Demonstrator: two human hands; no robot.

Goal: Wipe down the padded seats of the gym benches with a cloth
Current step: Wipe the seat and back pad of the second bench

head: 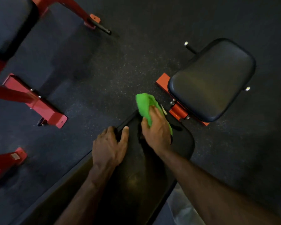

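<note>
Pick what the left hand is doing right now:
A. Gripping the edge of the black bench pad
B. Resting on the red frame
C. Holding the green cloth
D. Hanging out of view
A: the left hand grips the bench pad edge; the right hand has the cloth.

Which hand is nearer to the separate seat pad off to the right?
Right. The right hand, pressing the green cloth on the near bench pad, sits just beside the separate seat pad. The left hand grips the near pad's far edge.

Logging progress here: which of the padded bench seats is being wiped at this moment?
The long black pad nearest the camera, under both hands and the green cloth; the smaller pad to its right is untouched.
</note>
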